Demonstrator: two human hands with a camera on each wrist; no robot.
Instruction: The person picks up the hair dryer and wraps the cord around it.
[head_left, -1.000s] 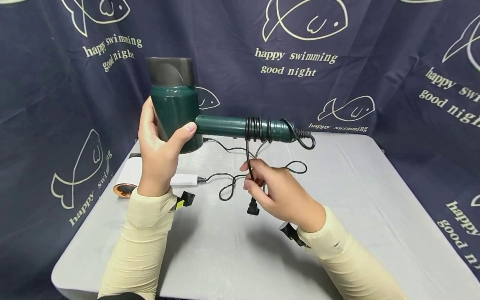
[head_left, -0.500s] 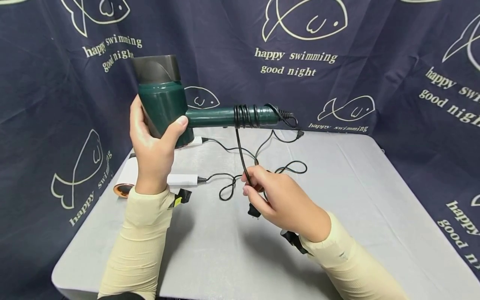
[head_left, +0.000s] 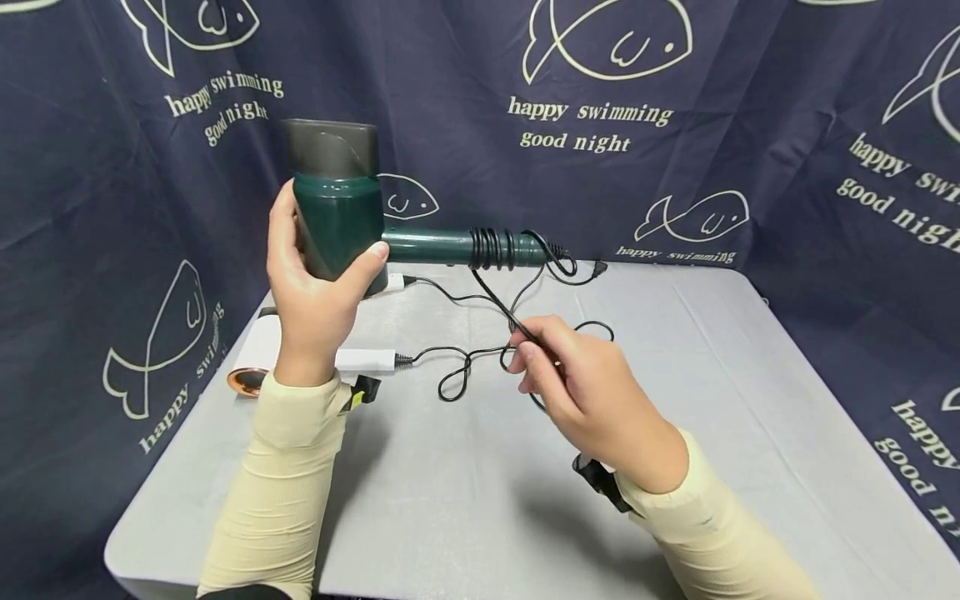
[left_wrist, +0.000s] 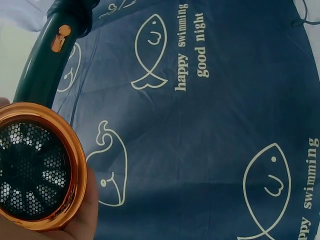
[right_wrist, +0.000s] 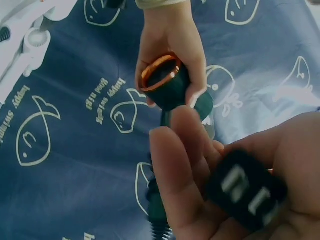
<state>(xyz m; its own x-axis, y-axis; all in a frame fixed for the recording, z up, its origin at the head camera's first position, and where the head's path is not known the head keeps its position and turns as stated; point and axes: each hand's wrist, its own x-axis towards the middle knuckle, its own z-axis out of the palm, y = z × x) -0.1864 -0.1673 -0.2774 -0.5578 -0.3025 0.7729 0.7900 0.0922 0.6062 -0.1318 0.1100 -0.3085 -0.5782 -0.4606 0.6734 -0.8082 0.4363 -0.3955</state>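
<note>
— While the right hand point(head_left: 600, 392) pinches a black cord point(head_left: 492, 295) in bent fingers, what else does it hold?
— One two-pronged plug point(right_wrist: 247, 190), dark, blurred, on the palm side.
— The left hand point(head_left: 313, 304)?
— Grasping one green hair dryer point(head_left: 337, 217): dark grey end, copper-rimmed grille, raised above the desk point(head_left: 450, 500), handle pointing right, cord coiled round it.
— Beyond?
— One white hair dryer point(head_left: 261, 343), copper-rimmed, lying on the desk; loose black cords point(head_left: 448, 347). Rearmost, one navy curtain point(head_left: 787, 108), fish-printed.

Black plug point(right_wrist: 247, 193) out of focus
</note>
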